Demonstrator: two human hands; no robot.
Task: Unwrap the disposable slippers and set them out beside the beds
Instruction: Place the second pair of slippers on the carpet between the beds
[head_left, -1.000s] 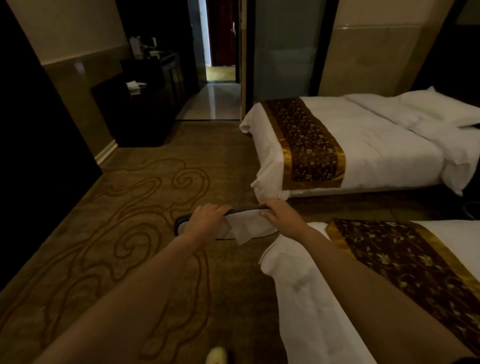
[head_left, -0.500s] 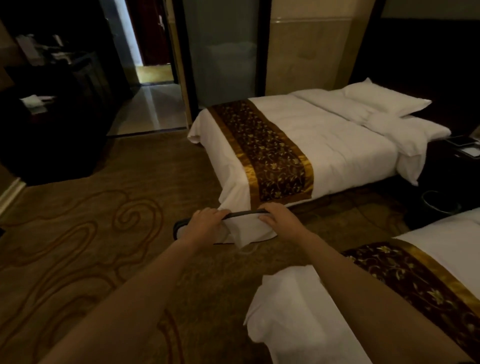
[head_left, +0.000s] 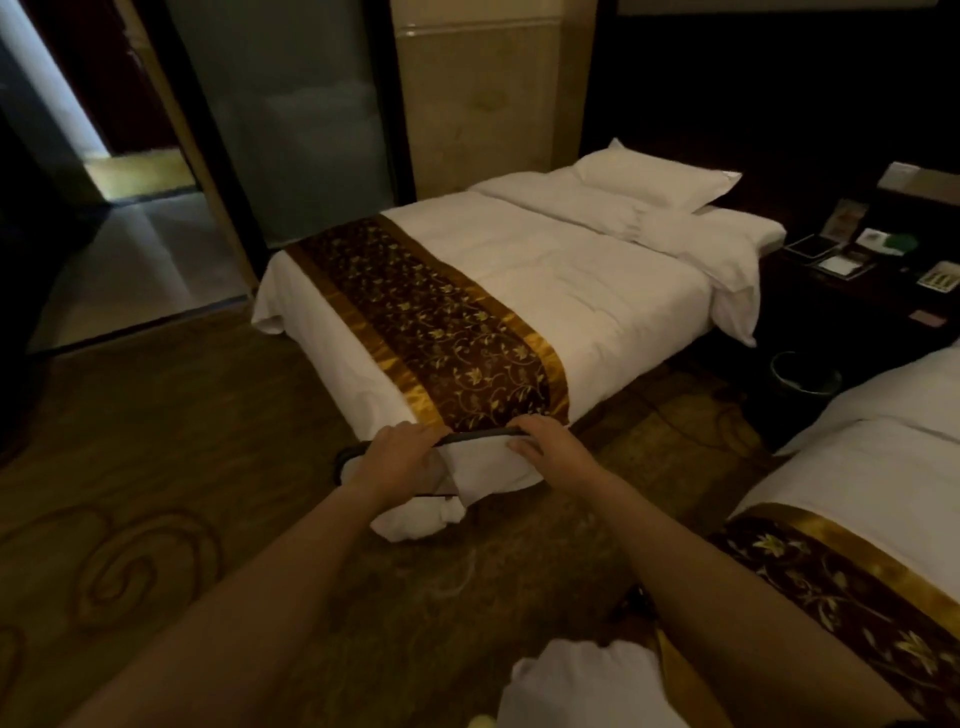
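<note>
Slippers in hand — I'm reading no label.
I'm seeing the left hand (head_left: 397, 453) and right hand (head_left: 545, 441) clamping 2 ends of the dark-edged slippers (head_left: 483, 467) before the far bed (head_left: 519, 291).

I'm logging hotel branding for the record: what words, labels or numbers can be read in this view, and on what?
None can be read.
Cards and leaflets on the nightstand: print too small and blurred.
Slippers in both hands: no label visible.
Bed runner: floral pattern only, no text.
</note>
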